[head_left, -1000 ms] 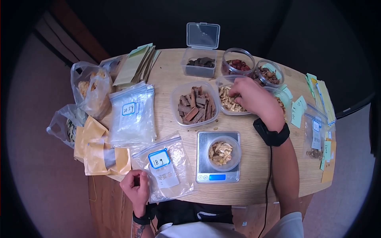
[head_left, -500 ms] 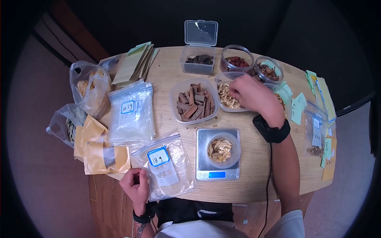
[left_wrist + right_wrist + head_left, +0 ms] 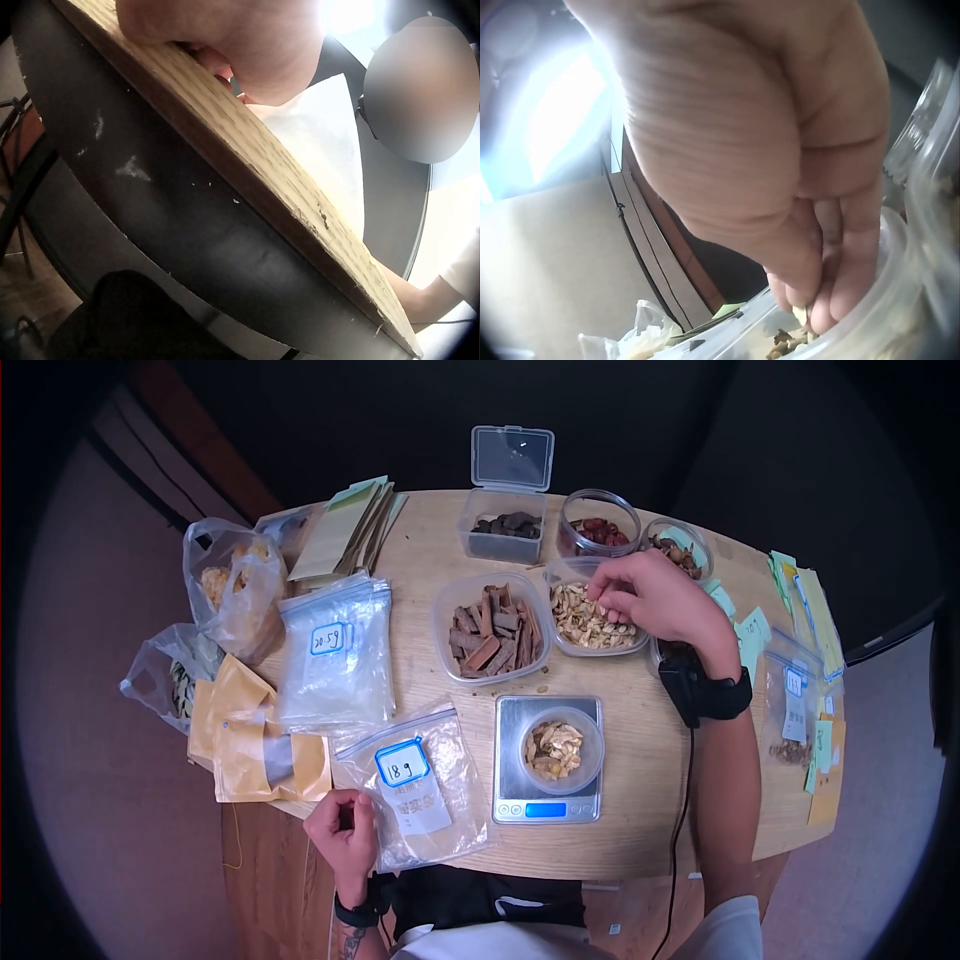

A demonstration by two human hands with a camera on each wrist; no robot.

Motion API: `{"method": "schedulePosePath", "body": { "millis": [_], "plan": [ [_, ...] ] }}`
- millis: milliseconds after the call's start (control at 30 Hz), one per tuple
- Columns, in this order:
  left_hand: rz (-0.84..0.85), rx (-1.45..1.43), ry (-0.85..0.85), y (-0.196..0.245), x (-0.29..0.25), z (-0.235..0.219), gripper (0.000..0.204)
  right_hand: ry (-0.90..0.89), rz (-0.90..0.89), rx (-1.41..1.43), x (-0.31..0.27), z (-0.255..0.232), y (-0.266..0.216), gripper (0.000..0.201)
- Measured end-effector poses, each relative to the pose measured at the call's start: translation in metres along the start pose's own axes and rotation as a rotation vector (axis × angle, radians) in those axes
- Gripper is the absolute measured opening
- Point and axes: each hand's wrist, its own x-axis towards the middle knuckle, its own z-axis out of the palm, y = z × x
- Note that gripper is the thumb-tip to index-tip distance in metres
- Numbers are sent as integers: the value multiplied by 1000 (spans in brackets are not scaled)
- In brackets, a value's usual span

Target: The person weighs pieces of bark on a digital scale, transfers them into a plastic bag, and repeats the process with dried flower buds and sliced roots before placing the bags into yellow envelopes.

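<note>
My right hand (image 3: 662, 602) is over the clear tub (image 3: 562, 563) of pale dried root slices (image 3: 580, 622). Between its thumb and fingertips it pinches a small pale slice (image 3: 801, 314), seen in the right wrist view. My left hand (image 3: 342, 828) rests loosely curled at the table's front edge, beside a zip bag (image 3: 455, 822) labelled 18 g, and holds nothing. A digital scale (image 3: 508, 785) with a lit display stands in front of me, bearing a round plastic cup (image 3: 597, 745) of pale slices (image 3: 553, 748).
Left of the slices is a tub of brown bark pieces (image 3: 485, 635). Behind stand a lidded box (image 3: 500, 545) of dark pieces, a jar of red dried fruit (image 3: 600, 532) and another jar (image 3: 680, 545). Zip bags (image 3: 335, 685), paper packets (image 3: 270, 760) and plastic bags (image 3: 245, 600) lie left.
My right hand has risen and shifted slightly right from among the slices, showing more of the tub's contents. The left hand stays at the table edge.
</note>
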Motion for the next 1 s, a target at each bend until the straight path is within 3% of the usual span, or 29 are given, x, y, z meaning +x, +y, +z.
{"method": "schedulePosePath", "body": {
  "millis": [133,233,367,500,600,900,1000],
  "plan": [
    [8,7,1,2,0,0,18,60,-60,-14,2,1,-4,10],
    [4,14,-4,-1,0,0,18,203,-79,-94,1,2,-15,9],
    [29,23,-6,0,1,-1,17,165,-104,-393,-1,11,-3,8],
    [21,8,-4,2,1,0,17,172,31,-513,-5,27,3,13],
    [18,2,-4,4,1,0,17,221,27,-585,-8,32,-5,14],
    [28,-18,-21,-1,1,-2,17,257,-5,-572,0,40,6,12],
    [28,-18,-27,-1,1,-3,17,168,-2,-560,2,37,-1,9]
  ]
}}
